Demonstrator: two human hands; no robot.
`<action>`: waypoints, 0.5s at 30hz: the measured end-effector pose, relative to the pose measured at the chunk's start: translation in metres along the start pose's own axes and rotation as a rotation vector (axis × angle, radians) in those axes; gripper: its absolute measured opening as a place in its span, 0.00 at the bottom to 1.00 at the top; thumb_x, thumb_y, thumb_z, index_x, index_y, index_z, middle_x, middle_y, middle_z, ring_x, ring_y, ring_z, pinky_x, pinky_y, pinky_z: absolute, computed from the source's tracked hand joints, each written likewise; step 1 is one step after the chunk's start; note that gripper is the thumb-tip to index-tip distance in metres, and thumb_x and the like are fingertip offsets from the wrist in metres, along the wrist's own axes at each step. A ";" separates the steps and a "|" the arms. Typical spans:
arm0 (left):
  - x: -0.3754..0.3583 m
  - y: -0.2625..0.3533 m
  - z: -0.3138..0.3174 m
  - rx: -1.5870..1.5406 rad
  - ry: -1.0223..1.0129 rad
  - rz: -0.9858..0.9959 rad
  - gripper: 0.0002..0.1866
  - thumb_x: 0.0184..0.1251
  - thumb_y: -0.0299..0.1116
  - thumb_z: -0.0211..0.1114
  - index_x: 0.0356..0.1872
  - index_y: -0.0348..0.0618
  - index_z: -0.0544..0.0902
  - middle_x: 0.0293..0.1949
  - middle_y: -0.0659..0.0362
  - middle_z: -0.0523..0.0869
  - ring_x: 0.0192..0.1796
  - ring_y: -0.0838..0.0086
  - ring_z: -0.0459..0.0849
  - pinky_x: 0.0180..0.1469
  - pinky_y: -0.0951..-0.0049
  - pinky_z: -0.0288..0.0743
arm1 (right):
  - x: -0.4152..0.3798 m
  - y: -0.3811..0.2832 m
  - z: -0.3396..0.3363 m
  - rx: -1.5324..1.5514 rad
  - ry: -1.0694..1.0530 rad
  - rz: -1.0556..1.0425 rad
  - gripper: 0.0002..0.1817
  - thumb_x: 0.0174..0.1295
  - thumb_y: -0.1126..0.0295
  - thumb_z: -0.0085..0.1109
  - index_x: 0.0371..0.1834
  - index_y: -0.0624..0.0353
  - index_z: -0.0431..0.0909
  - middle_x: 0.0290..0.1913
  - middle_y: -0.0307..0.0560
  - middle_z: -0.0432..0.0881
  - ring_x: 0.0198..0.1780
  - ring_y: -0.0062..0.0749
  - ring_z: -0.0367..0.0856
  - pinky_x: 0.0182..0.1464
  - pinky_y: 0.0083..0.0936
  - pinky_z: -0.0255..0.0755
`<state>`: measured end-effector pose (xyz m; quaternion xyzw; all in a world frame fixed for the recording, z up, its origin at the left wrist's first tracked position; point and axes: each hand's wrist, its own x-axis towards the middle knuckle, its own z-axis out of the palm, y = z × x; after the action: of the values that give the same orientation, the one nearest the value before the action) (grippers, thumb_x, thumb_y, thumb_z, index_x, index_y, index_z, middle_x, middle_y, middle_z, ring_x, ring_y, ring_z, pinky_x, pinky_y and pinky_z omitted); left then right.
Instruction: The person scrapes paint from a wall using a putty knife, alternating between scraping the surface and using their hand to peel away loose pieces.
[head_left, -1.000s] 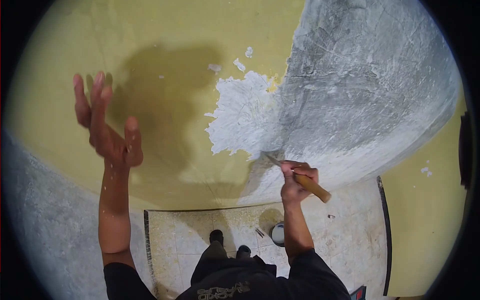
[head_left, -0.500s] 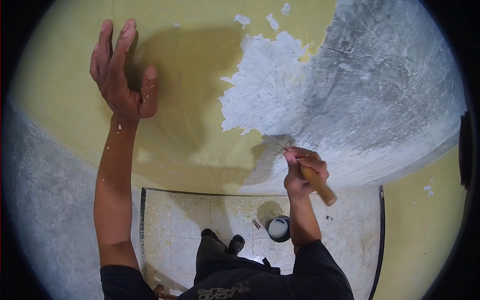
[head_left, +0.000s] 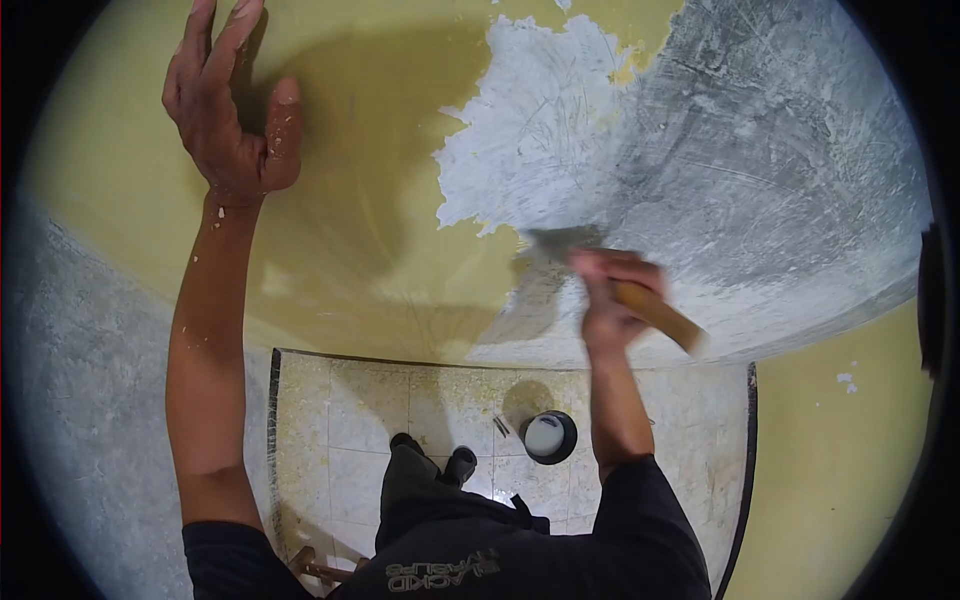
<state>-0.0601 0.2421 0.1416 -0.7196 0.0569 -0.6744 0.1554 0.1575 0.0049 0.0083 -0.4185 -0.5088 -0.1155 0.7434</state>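
Observation:
My right hand [head_left: 622, 295] grips a scraper [head_left: 655, 315] by its wooden handle; hand and tool are slightly blurred. The flat metal blade meets the wall at the ragged lower edge of a bare whitish patch [head_left: 540, 120], where yellow paint [head_left: 370, 200] ends. Up at the left, my left hand [head_left: 230, 130] is spread against the painted wall, fingers apart and holding nothing. Pale paint flakes cling to its thumb, wrist and forearm.
Grey bare plaster [head_left: 750, 150] covers the wall's right part. Below, a dark bucket [head_left: 550, 437] with whitish contents stands on the tiled floor [head_left: 350, 410], which is littered with paint bits. A wooden piece [head_left: 320, 570] shows at lower left. Another yellow wall [head_left: 830, 450] is at right.
The scraper has turned so its blade face shows instead of its thin edge, and its handle points further right. The whole view has tilted, and my left hand remains spread.

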 end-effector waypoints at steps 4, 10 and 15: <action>0.008 0.001 -0.005 0.171 -0.061 0.030 0.25 0.68 0.32 0.57 0.64 0.33 0.65 0.61 0.46 0.76 0.73 0.53 0.60 0.71 0.61 0.57 | -0.008 0.000 0.018 -0.246 -0.262 -0.162 0.14 0.52 0.85 0.68 0.30 0.61 0.71 0.29 0.52 0.83 0.31 0.33 0.85 0.34 0.25 0.80; 0.005 0.006 -0.009 0.250 -0.094 0.031 0.26 0.68 0.33 0.57 0.64 0.32 0.65 0.61 0.47 0.76 0.72 0.52 0.61 0.71 0.62 0.55 | -0.029 0.006 0.022 -0.247 -0.348 -0.089 0.11 0.58 0.82 0.63 0.37 0.59 0.72 0.33 0.53 0.85 0.32 0.36 0.86 0.37 0.29 0.83; -0.001 -0.002 -0.003 0.262 -0.101 0.018 0.26 0.69 0.32 0.57 0.64 0.31 0.64 0.62 0.45 0.74 0.72 0.51 0.62 0.71 0.59 0.58 | -0.009 -0.007 0.010 -0.065 -0.016 -0.133 0.16 0.57 0.83 0.64 0.38 0.59 0.64 0.31 0.55 0.82 0.35 0.40 0.86 0.41 0.36 0.84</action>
<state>-0.0638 0.2442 0.1415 -0.7254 -0.0330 -0.6377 0.2569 0.1430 0.0060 0.0055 -0.4084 -0.5374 -0.1777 0.7161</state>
